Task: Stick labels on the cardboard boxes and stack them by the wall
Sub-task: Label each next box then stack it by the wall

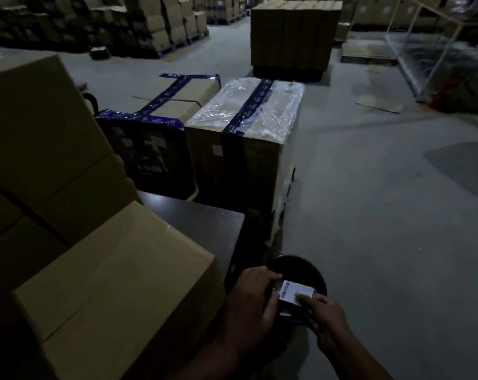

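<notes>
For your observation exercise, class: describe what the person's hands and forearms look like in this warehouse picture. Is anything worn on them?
Both the left hand and right hand are bare: no gloves, and no rings or watch show in the dim light. The forearms are uncovered as far as the bottom edge of the picture, with no sleeve or cuff in view.

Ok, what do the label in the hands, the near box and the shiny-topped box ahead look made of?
Label: white paper by the look, matte, printed with dark bars; the left hand and right hand hold it.
Near box: plain brown cardboard, matte, with a flap seam on top.
Wrapped box: cardboard under clear plastic film, glossy and wrinkled, crossed by dark blue tape.
</notes>
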Available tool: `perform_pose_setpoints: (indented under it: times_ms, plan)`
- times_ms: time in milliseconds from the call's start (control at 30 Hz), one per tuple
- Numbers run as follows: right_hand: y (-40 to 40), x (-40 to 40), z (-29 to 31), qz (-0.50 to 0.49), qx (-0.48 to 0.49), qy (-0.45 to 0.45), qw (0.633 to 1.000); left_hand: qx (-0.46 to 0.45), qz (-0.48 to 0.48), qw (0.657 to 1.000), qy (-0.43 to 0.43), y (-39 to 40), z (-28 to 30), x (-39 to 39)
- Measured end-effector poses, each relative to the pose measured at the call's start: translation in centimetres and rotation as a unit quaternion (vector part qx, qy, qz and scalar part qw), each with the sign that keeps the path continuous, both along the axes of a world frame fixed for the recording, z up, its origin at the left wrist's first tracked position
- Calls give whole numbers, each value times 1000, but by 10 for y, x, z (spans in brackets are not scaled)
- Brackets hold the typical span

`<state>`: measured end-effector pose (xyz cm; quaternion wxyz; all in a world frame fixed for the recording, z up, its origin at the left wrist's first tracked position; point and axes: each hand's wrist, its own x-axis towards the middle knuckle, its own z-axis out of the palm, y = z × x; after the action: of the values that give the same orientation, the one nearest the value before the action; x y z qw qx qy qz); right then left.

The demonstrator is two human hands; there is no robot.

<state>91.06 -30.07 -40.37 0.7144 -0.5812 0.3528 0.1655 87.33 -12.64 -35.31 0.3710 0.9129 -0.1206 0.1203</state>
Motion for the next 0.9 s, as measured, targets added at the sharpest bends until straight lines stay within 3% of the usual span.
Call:
perform_pose_setpoints:
  times_ms: [167, 333, 567, 700, 900]
  plan:
    - [-20, 15, -38, -21, -1, 73, 997, 28, 4, 988, 150, -19, -62, 13]
    - [-31, 41, -60, -19, -24, 78, 996, 53, 20, 975, 214, -34, -83, 32]
    - [-50, 58, -87, -43, -8, 139, 989, 44, 71, 970, 228, -43, -92, 46]
    - [-56, 50, -89, 18, -11, 171, 985, 30, 92, 969, 227, -40, -92, 46]
    - [-17, 74, -64, 166, -49, 16, 985, 5, 134, 977, 164, -33, -66, 52]
